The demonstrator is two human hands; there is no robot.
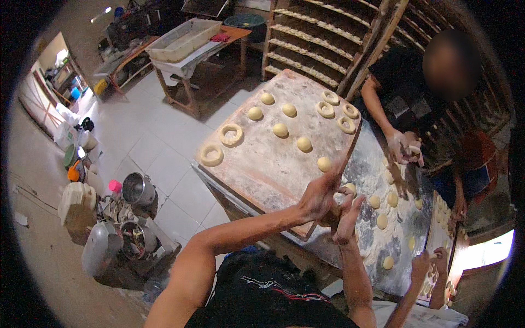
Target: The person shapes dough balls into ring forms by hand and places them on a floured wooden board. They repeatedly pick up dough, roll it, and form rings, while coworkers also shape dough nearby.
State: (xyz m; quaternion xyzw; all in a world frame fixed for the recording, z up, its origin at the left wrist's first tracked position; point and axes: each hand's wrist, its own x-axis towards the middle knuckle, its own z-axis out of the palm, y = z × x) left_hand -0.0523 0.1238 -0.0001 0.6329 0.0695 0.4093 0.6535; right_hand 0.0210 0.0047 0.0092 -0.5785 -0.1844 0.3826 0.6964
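My left hand (321,198) is above the near right edge of a floured wooden board (251,169), its fingers smeared by motion. Close beside it, my right hand (348,217) is raised with floury fingers stretched up and apart. Whether any dough sits between the two hands I cannot tell. A dough ball (324,164) lies on the board just beyond my left hand. Several more balls, such as one pale ball (280,130), rest in the board's middle. Dough rings lie at its left, including one ring (231,134), and at its far right corner, including another ring (325,109).
A floured metal-grey table (366,249) with scattered dough balls (381,221) adjoins the board. Across it, a co-worker's floury hand (404,147) works; other people's hands (420,268) are at lower right. Loaded racks (311,34) stand behind. Pots (138,188) and containers sit on the left floor.
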